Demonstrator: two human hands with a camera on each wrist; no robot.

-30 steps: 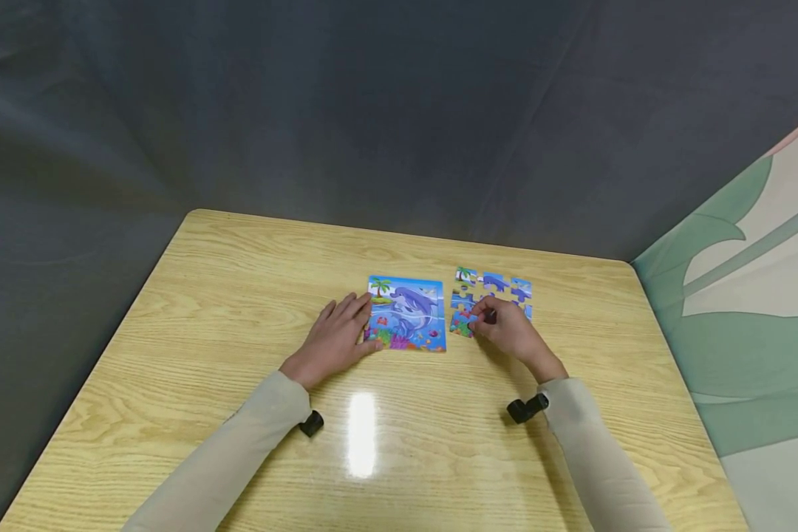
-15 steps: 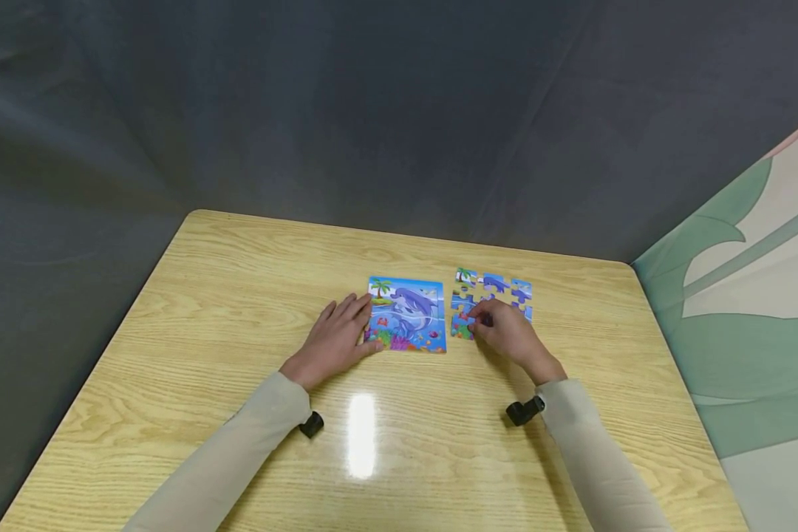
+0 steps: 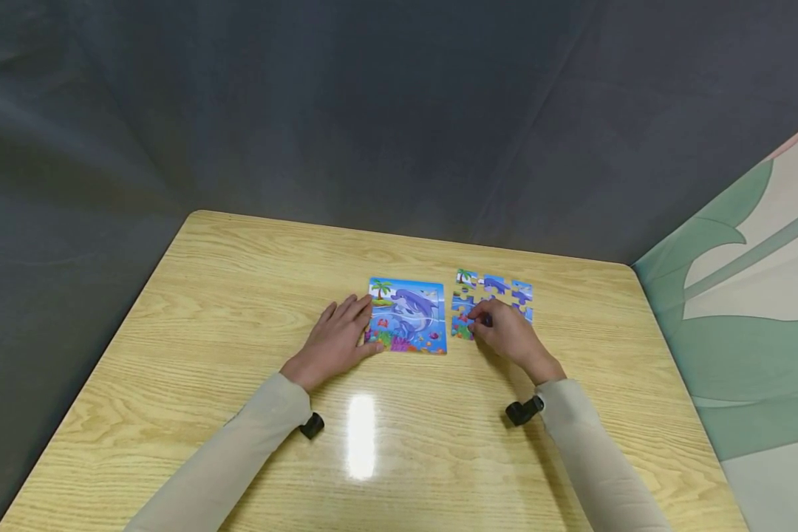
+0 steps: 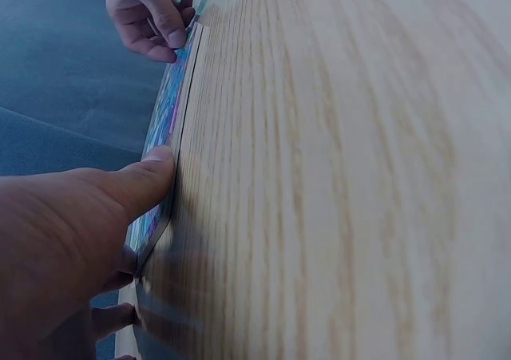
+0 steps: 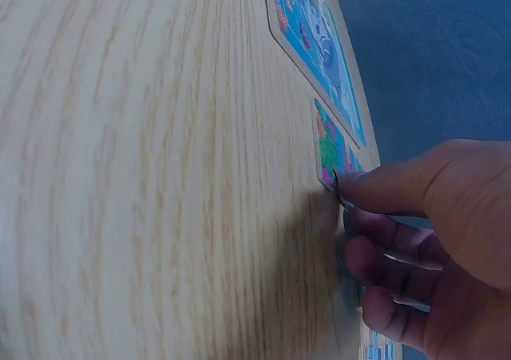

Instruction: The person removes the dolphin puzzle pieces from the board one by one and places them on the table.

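A square dolphin picture board (image 3: 408, 314) lies flat on the wooden table. My left hand (image 3: 331, 338) rests at its left side with fingers extended; in the left wrist view the thumb (image 4: 152, 168) touches the board's near edge. To the right, several puzzle pieces (image 3: 495, 284) with the same dolphin scene lie loosely spaced in rows. My right hand (image 3: 510, 334) is over their near part, thumb and index finger pinching a coral-coloured corner puzzle piece (image 5: 330, 144) at its edge. The hand hides some middle and near-right pieces.
The wooden table (image 3: 239, 295) extends around both puzzle areas, with a bright light reflection (image 3: 361, 436) near the front. A dark curtain (image 3: 399, 118) hangs behind the far edge. A patterned green and white cloth (image 3: 751, 295) is at the right.
My right fingertips have shifted very slightly, and the near-left puzzle piece sits a little closer beneath the piece above it. My left hand stays in place on the board.
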